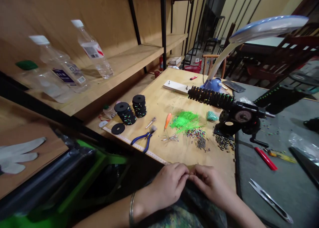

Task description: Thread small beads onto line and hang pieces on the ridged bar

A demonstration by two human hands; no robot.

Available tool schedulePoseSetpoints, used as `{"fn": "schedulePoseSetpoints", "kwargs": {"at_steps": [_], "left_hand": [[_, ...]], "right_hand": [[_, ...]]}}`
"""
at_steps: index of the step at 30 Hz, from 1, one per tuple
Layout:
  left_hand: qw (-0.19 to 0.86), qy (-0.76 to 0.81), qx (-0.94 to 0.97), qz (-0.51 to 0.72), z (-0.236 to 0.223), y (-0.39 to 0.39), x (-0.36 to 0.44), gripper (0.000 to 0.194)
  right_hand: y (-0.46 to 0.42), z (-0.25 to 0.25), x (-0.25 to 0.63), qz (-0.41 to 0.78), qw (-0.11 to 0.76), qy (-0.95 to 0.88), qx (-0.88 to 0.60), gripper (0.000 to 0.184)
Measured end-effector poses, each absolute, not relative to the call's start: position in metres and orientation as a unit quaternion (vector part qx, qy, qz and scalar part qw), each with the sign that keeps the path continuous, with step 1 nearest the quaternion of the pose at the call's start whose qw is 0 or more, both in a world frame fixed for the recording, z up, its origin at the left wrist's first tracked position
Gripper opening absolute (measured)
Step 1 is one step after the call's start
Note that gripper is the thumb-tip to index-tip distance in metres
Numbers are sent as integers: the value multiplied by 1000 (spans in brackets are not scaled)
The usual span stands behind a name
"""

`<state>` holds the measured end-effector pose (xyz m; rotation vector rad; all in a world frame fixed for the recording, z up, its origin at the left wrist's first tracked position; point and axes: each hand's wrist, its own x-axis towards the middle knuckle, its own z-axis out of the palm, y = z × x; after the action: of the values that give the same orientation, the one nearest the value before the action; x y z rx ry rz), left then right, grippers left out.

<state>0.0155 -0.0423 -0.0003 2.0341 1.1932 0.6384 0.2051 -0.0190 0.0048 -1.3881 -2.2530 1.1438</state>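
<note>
On the near side of the green strands point(186, 120), the left hand point(171, 182) and the right hand point(209, 182) are brought together, fingers closed in a pinch; whether something fine is gripped cannot be told. Beyond them, a small pale bunch point(169, 138) is set apart just nearer than the strands, perhaps finished. At the strands' near right edge, grey beads point(200, 142) and coloured beads point(196, 132) are scattered loose. The strands are heaped on the counter point(156, 88), and plenty seems unused. Left of them, two black spools point(125, 114) are studded with coloured pieces, so some of the work can be judged done; how much remains cannot be told.

Around these, thread snips point(271, 200) are laid well to the near right of the strands. Pliers point(147, 137) are placed to their near left, where a reach toward the spools could be hindered. To their right, a cranked black device point(245, 116) is stood, by which a reach to the lamp point(213, 84), beyond the strands, might be obstructed.
</note>
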Motion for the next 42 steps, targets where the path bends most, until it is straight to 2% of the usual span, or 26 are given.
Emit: {"fn": "schedulePoseSetpoints", "kwargs": {"at_steps": [5, 11, 14, 18, 24, 29, 42], "left_hand": [[351, 437, 790, 248, 0, -37, 13, 15], [444, 479, 690, 313, -4, -33, 15, 9], [480, 494, 639, 343, -9, -34, 13, 8], [496, 503, 604, 369, -10, -33, 8, 9], [511, 506, 575, 390, -2, -31, 4, 13], [521, 499, 558, 411, 1, -30, 1, 14], [510, 509, 549, 424, -1, -29, -5, 14]], "right_hand": [[-17, 0, 204, 433, 136, -748, -485, 24], [-15, 8, 204, 570, 154, -670, -451, 22], [-13, 13, 205, 602, 160, -652, -433, 18], [-11, 12, 206, 602, 154, -650, -436, 4], [-10, 6, 204, 544, 152, -694, -446, 18], [-10, 9, 203, 482, 142, -725, -472, 11], [-10, 12, 200, 447, 167, -722, -501, 8]]}}
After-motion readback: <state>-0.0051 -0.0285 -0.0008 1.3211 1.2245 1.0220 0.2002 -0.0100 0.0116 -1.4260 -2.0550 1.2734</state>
